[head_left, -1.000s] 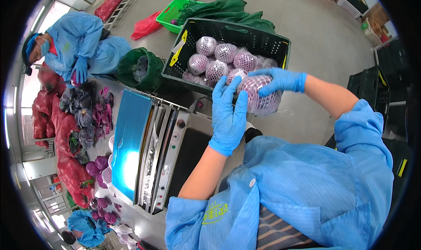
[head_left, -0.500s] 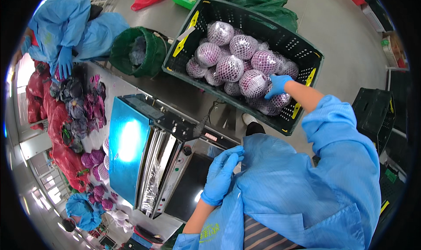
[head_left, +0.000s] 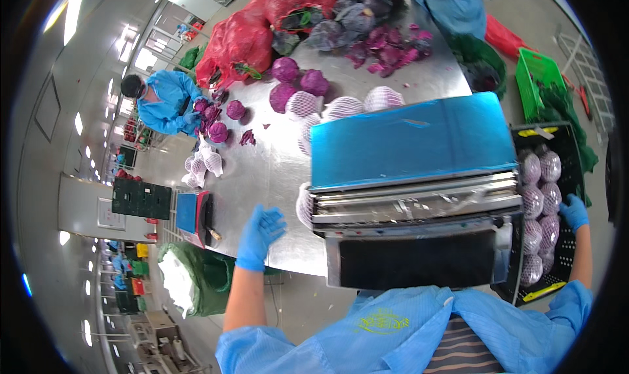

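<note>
My left hand [head_left: 260,236], in a blue glove, is over the front edge of the metal table [head_left: 275,184]. Its fingers are stretched and slightly bent, with nothing in them. Close by, partly hidden behind the wrapping machine [head_left: 413,144], is a purple cabbage in white foam netting [head_left: 304,205]. At the far right my right hand [head_left: 574,212], also gloved, is at the dark crate [head_left: 569,157], beside the wrapped purple cabbages [head_left: 549,233] inside. Its fingers point away from me and appear to hold nothing.
Bare purple cabbages [head_left: 284,70], netted ones [head_left: 344,106], loose leaves [head_left: 393,46] and red mesh sacks [head_left: 246,39] lie across the table. A co-worker [head_left: 167,102] stands at the table's left side, another [head_left: 452,13] at the back. A green sack [head_left: 196,279] stands below the left edge.
My view has swung left from the crate to the table. My left hand has moved from near my body out to the table's front edge. My right hand has come off the wrapped cabbages.
</note>
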Demonstrator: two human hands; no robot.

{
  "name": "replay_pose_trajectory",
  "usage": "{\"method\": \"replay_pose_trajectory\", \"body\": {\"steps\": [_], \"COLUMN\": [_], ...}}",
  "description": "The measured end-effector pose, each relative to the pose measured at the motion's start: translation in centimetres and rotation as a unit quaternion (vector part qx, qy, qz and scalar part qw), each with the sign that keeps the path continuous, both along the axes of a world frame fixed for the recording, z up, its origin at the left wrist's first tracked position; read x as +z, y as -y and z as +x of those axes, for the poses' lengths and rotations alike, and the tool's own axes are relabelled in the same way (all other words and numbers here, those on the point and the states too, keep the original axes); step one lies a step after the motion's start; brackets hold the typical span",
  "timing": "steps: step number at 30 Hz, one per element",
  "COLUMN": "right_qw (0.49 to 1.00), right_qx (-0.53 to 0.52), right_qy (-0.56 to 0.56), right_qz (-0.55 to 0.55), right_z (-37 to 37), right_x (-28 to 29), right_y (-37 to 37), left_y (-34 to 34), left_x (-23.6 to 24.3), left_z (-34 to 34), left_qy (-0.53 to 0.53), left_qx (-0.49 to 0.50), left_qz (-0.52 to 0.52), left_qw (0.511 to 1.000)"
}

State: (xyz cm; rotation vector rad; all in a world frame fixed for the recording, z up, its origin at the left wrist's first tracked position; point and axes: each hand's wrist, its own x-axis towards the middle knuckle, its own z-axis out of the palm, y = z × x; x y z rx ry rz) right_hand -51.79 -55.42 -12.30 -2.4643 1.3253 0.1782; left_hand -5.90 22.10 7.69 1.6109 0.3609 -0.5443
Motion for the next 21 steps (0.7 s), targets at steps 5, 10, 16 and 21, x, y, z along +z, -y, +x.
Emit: {"method": "replay_pose_trajectory", "body": {"steps": [5,10,16,21], "right_qw": [0.97,0.979,0.954,0.934], "right_qx": [-0.082,-0.129,-0.297,-0.354], "right_qy": [0.226,0.066,-0.011,0.011], "right_qz": [-0.049,-0.141,-0.05,-0.043], "right_z": [6.7,5.7,-0.2,-4.3], "right_x": [6.2,12.5,20.7,23.3], "right_y": [-2.2,-17.4,-35.6,-43.0], "left_y": [-3.1,5.7,13.6,8.8], "left_x": [-6.1,-9.8,-12.4,-18.9], "left_z": [20.4,37.3,46.5,54.1], "left_qy": [0.077,0.26,0.22,0.07], "left_qx": [0.013,-0.059,-0.034,-0.1], "left_qz": [0.155,0.194,0.248,-0.226], "left_qw": [0.985,0.944,0.943,0.966]}}
